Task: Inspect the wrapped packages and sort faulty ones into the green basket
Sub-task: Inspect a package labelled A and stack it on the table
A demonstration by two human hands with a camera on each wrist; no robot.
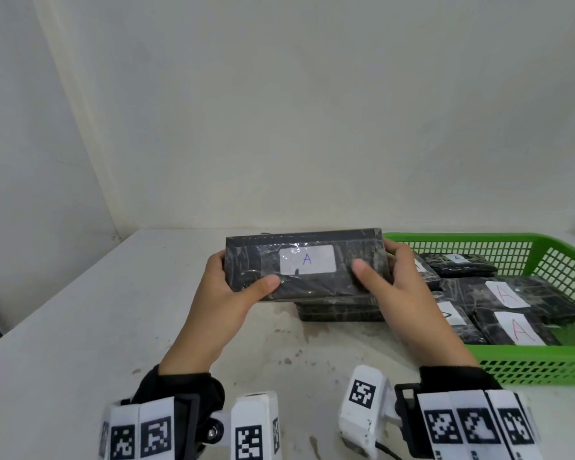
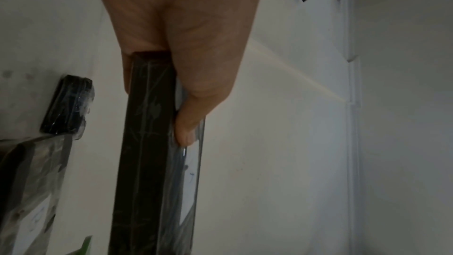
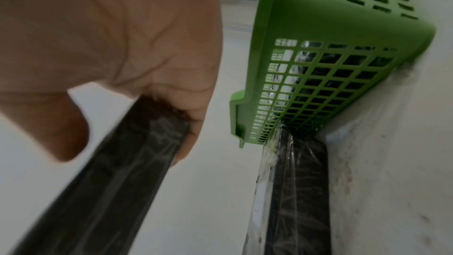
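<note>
Green plastic mesh forms the basket (image 1: 498,242) at the bench's right edge, and it already holds several black wrapped packages (image 1: 508,297), some with white labels marked "A" in red. From that, I judge the sorting well under way. At least one more wrapped package (image 1: 341,315) still lies on the bench (image 1: 80,327) against the basket's left wall, so some checking seems left.

One package (image 1: 306,265) is up for inspection now, held level above the bench's middle, just left of the basket. The left hand (image 1: 233,293) grips its left end and the right hand (image 1: 402,280) its right end, thumbs on the near face and fingers curled behind.

It is a flat black slab in clear, crinkled film, with a white label bearing a blue "A" facing the person. Glossy creases run across the wrap; whether any is a tear or loose seam cannot be told. The wrist views show only its narrow wrapped edge.
</note>
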